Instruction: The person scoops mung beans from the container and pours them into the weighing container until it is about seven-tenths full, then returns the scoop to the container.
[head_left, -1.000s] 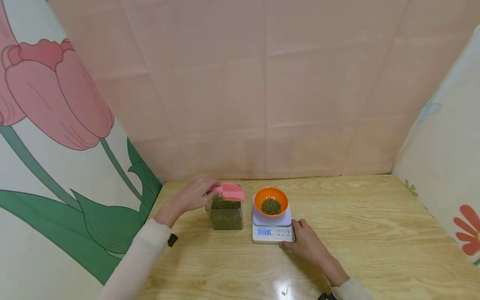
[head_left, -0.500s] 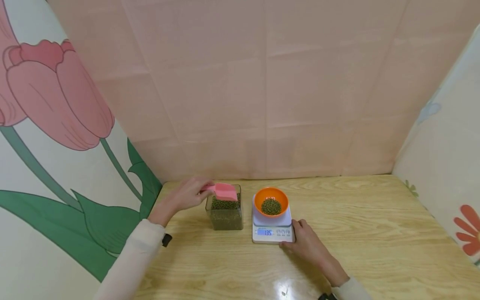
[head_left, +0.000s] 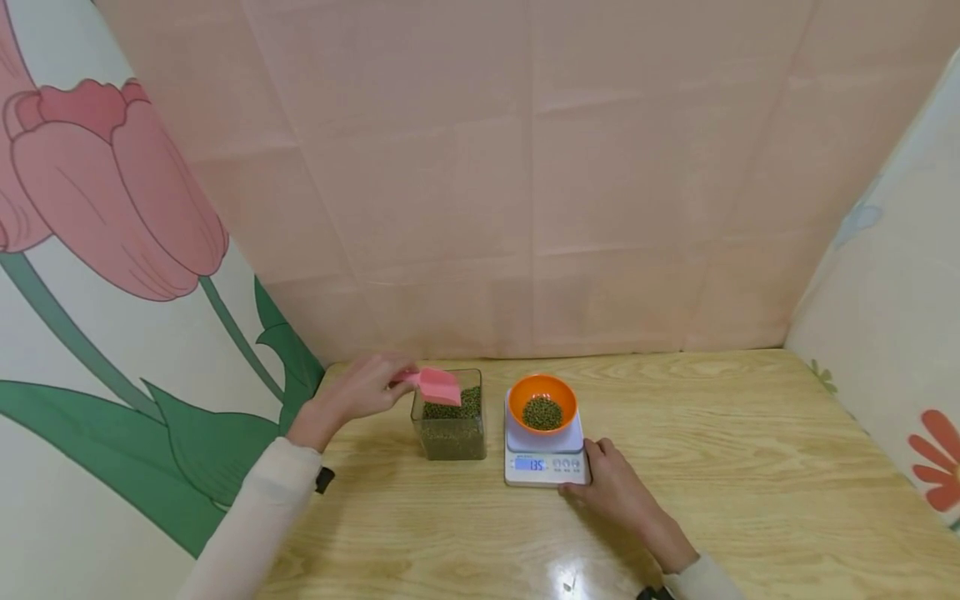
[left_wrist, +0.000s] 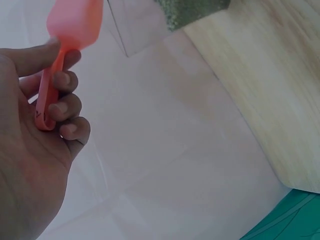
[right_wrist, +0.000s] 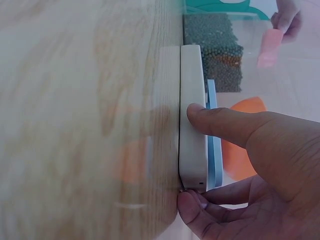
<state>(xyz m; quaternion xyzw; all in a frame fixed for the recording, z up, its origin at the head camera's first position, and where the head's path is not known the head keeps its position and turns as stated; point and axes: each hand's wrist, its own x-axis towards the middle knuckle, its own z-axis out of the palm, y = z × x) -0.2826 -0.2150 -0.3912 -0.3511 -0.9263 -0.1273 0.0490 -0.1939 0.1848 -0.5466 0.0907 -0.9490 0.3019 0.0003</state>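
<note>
My left hand holds a pink scoop by its handle, fingers curled round it in the left wrist view. The scoop's blade hangs above a clear square container partly filled with green beans; any beans in the scoop cannot be made out. To the right, an orange bowl with a heap of the same beans rests on a white digital kitchen scale. The display seems to show 135. My right hand grips the scale's front right corner, thumb on its front side.
Everything stands on a wood-grain table. A pinkish-beige sheet rises behind its back edge. Flower-printed panels flank it, with a large tulip on the left one and a red flower on the right one.
My left hand has drawn the scoop leftward over the container, away from the bowl. The right hand, scale and bowl have stayed where they were.
</note>
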